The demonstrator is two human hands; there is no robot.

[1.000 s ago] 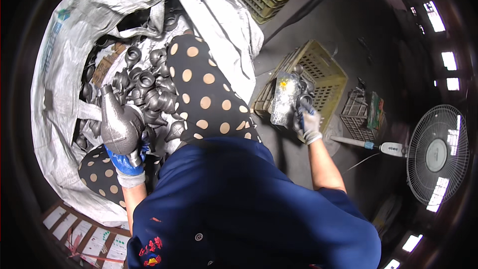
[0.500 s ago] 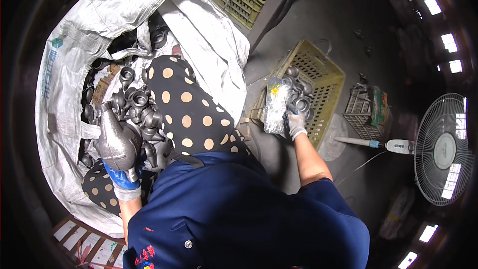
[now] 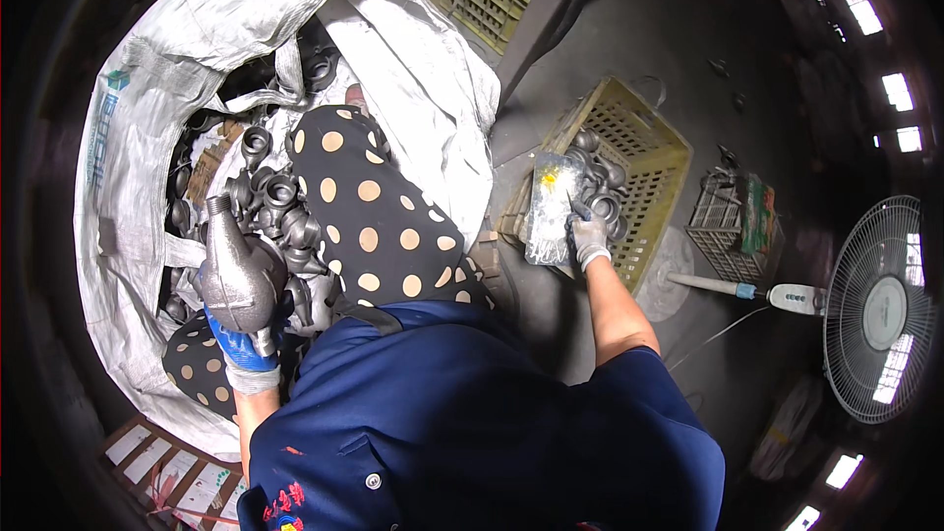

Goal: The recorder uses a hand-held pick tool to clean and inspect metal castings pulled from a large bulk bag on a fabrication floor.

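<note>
My left hand (image 3: 242, 342), in a blue-coated glove, grips a grey metal casting (image 3: 239, 285) with a round body and a threaded neck pointing away from me. It holds the casting over a heap of similar castings (image 3: 280, 199) inside a large white woven sack (image 3: 128, 187). On the right, my gloved right hand (image 3: 589, 233) is at the right edge of a pale, worn metal plate (image 3: 549, 221) with a yellow mark. Its fingers look bent, with a thin dark tip showing above them; what they hold is unclear. The plate lies over the near-left side of a yellow plastic crate (image 3: 639, 236).
Grey fittings (image 3: 602, 206) lie in the crate. Another yellow crate (image 3: 482, 0) of castings stands at the top, beside a dark post (image 3: 551, 20). A pedestal fan (image 3: 882, 310) and a smaller crate (image 3: 723, 216) stand at right. My polka-dot-clad leg (image 3: 369, 206) crosses the sack.
The whole view has shifted slightly. My right hand has moved a little upward along the plate's edge. My left hand still holds the casting in nearly the same place.
</note>
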